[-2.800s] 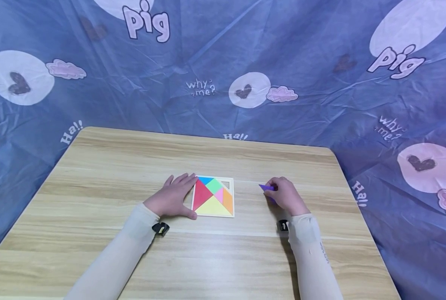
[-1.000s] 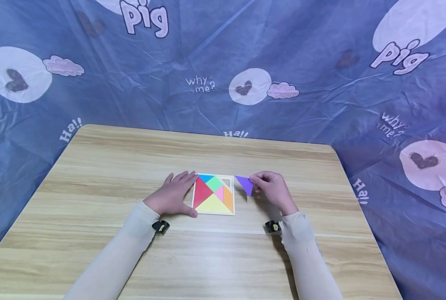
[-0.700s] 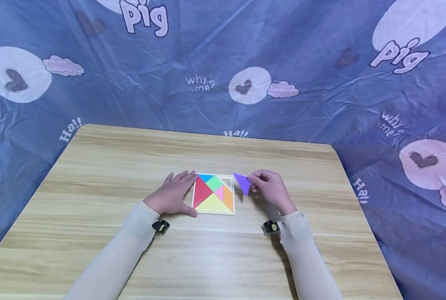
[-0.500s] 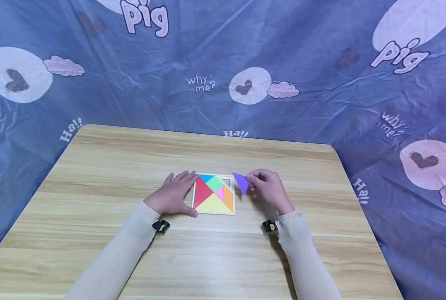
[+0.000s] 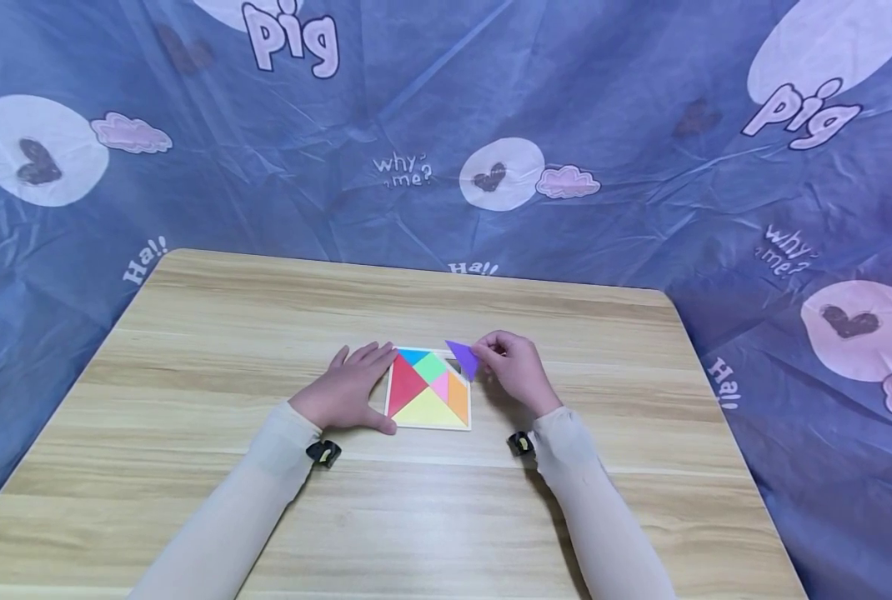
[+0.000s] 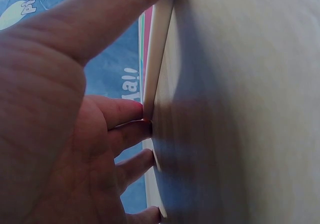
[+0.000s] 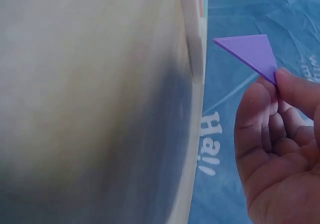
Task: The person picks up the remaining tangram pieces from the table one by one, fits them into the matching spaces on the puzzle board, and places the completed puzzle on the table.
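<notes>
A square tangram tray (image 5: 431, 428) lies on the table, filled with red, yellow, blue, green, pink and orange pieces. At its upper right corner a dark gap (image 5: 454, 365) shows, partly covered by a purple triangle piece (image 5: 461, 357). My right hand (image 5: 517, 367) pinches this triangle between thumb and fingers, tilted and raised above the tray's corner; the right wrist view shows the triangle (image 7: 252, 54) apart from the tray edge (image 7: 192, 34). With spread fingers, my left hand (image 5: 348, 390) touches the tray's left side, thumb at the lower corner; the left wrist view shows fingertips against its edge (image 6: 159, 49).
The wooden table (image 5: 416, 525) has a pale striped grain and rounded far corners. Behind it hangs a blue printed cloth (image 5: 303, 200). A black wrist camera (image 5: 521, 443) sits below my right wrist, another camera (image 5: 323, 453) below my left.
My right hand has lifted the purple triangle from the right side and carried it left, over the tray's upper right corner. The left hand has stayed at the tray's left edge.
</notes>
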{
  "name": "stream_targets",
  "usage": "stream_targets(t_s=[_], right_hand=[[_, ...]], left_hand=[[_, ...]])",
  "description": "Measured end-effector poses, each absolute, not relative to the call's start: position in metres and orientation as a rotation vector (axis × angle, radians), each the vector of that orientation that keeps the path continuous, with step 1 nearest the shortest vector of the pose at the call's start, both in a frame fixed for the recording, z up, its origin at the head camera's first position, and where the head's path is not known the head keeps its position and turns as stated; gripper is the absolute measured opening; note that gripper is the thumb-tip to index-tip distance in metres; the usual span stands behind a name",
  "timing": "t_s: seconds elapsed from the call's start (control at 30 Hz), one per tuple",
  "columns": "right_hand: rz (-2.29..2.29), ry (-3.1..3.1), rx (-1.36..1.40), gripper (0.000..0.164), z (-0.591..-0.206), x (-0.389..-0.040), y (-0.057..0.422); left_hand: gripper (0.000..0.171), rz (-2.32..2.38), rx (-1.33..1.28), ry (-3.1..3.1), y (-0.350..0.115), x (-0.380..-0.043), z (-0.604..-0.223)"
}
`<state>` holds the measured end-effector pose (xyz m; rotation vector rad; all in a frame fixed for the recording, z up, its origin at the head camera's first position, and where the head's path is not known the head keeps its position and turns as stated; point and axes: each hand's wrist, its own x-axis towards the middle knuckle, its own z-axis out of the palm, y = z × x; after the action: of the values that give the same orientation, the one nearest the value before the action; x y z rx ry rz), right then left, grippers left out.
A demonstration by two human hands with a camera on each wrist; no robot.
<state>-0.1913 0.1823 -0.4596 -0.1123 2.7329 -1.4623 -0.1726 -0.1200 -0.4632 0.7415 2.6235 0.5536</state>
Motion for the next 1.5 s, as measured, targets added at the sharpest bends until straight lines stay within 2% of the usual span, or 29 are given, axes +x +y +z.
stream_targets(t_s=[0.6, 1.13, 1.5], right_hand=[[-1.009, 2.809, -0.241, 0.014, -0.461, -0.215, 0.16], [-0.868, 2.794, -0.221, 0.019, -0.462, -0.221, 0.164], [-0.802, 2.803, -0.338, 0.016, -0.464, -0.229, 0.163]], left_hand=[[0.125, 0.576, 0.739, 2.623, -0.121, -0.171, -0.464], [0.125, 0.561, 0.735, 2.632, -0.119, -0.17, -0.467], [0.125, 0.561, 0.741, 2.622, -0.121, -0.174, -0.466]])
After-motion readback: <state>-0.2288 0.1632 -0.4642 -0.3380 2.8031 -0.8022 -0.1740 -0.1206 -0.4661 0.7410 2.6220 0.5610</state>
